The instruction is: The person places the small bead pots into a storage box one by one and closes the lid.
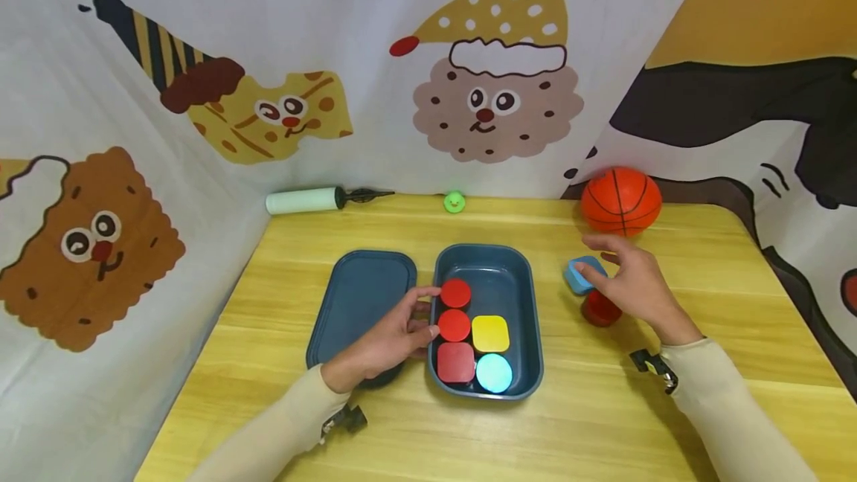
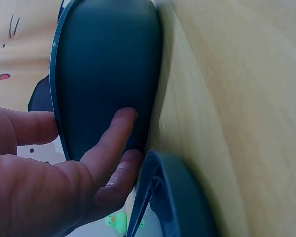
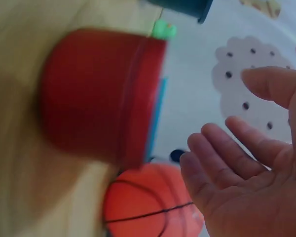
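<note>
My left hand (image 1: pixel 391 337) rests against the left side of a dark blue rectangular box (image 1: pixel 535 318). In the left wrist view its fingers (image 2: pixel 119 126) lie on the box's outer wall (image 2: pixel 103 64), fairly straight. Inside the box are two round red-topped pieces (image 1: pixel 455 294), a square red one (image 1: pixel 456 363), a square yellow one (image 1: pixel 491 334) and a round light-blue one (image 1: pixel 494 373). My right hand (image 1: pixel 636 281) hovers, fingers spread, above a blue square container (image 1: pixel 576 279) and a round red container (image 1: pixel 601 309). In the right wrist view it holds nothing.
The box's lid (image 1: pixel 361 288) lies left of the box, partly under my left arm. Along the back stand a pale green hand pump (image 1: pixel 304 201), a small green toy (image 1: pixel 454 202) and an orange basketball (image 1: pixel 621 201). Behind hangs a printed cloth (image 1: pixel 375 36).
</note>
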Motion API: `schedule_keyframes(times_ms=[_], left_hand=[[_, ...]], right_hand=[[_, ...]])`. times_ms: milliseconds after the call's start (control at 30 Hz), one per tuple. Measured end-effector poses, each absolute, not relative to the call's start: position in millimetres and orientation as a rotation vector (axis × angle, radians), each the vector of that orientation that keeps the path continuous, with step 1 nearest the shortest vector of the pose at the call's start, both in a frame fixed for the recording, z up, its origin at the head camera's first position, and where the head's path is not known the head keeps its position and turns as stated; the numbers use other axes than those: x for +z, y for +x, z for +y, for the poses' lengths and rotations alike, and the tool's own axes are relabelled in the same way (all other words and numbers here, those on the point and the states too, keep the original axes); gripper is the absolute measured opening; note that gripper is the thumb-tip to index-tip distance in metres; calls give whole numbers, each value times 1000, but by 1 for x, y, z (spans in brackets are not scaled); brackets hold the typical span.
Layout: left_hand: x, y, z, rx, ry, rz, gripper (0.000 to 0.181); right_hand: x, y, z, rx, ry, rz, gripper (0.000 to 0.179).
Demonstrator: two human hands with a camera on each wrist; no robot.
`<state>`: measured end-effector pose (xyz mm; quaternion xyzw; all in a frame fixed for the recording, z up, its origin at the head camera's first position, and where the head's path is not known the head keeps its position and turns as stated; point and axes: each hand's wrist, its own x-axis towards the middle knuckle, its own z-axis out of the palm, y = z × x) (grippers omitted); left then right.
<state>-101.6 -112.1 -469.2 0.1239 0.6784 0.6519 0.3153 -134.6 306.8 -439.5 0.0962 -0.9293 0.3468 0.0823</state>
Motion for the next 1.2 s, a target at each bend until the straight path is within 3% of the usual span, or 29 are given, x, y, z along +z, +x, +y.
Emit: schedule_keyframes(times_ms=[600, 1200], left_hand=[[-468, -103, -114, 1701, 325, 1810, 65], [-466, -103, -115, 1695, 329, 1801, 64]], right_hand=[[-471, -146, 325, 1075, 86, -3066, 93], [-461, -145, 323, 1071, 49, -3040, 92]])
